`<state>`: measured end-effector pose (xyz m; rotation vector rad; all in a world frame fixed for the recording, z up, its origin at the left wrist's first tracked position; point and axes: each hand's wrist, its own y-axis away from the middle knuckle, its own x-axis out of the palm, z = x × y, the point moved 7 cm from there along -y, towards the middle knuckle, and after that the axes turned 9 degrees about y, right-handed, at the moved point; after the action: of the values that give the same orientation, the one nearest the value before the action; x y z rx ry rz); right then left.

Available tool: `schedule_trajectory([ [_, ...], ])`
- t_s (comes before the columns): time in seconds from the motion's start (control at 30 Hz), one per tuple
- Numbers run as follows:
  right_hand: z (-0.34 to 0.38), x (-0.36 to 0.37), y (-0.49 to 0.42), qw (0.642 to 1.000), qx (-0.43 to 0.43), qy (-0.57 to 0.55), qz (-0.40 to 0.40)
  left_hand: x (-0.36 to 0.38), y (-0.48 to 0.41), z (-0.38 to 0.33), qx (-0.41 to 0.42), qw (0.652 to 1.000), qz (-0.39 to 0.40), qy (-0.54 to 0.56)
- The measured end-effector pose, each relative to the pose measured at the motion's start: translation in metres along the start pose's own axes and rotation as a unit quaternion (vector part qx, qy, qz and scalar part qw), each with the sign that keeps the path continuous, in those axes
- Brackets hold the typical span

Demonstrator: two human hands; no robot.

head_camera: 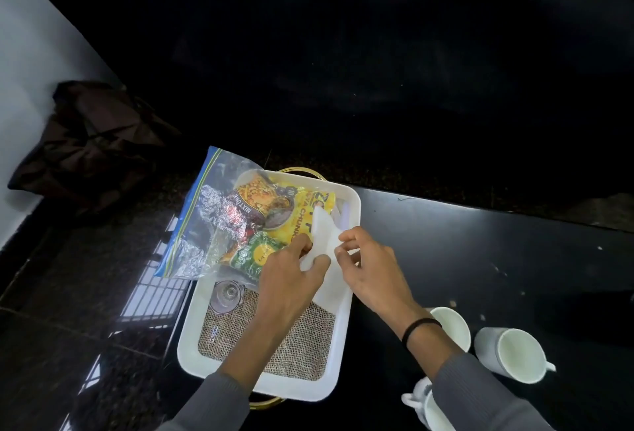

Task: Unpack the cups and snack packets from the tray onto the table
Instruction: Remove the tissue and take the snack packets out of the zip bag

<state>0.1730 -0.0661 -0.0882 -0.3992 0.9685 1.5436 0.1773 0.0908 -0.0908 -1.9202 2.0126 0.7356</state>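
A white tray (192, 338) with a burlap liner (302, 351) sits on the black table (480, 259). At its far end lie a yellow snack packet (308, 211), a green packet (250, 255) and a clear zip bag (202, 214) holding foil-wrapped snacks. An upturned clear glass (227, 295) stands on the liner. My left hand (288, 279) and my right hand (367, 266) both pinch a white paper napkin (326, 235) over the tray. Three white cups stand on the table to the right: one (453, 324) behind my right wrist, one (514, 355) lying tilted, one (429, 406) at the bottom edge.
A dark crumpled bag (85, 142) lies on the floor at the left. A dark sofa (343, 53) fills the background beyond the table. The tray's gold handles (295, 169) stick out at both ends, and its left side hangs over the table's edge.
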Motion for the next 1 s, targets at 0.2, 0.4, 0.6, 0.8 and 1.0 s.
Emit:
schedule_trajectory([
  [0.2,-0.009,-0.017,0.018,0.996,0.019,-0.089,-0.005,-0.003,0.022,-0.025,0.011,0.977,0.093,0.192],
  [0.4,-0.026,-0.037,0.041,0.935,0.075,-0.338,0.075,0.003,0.02,-0.045,-0.047,0.928,0.159,0.334],
  [0.6,-0.053,-0.059,0.065,0.886,0.083,-0.443,0.112,0.022,0.02,-0.063,-0.119,0.898,0.157,0.393],
  [0.8,-0.094,-0.085,0.083,0.886,0.112,-0.451,0.0,0.061,0.037,-0.069,-0.225,0.862,0.143,0.431],
  [1.0,-0.13,-0.099,0.096,0.882,0.147,-0.446,-0.041,0.095,0.052,-0.082,-0.195,0.89,0.217,0.351],
])
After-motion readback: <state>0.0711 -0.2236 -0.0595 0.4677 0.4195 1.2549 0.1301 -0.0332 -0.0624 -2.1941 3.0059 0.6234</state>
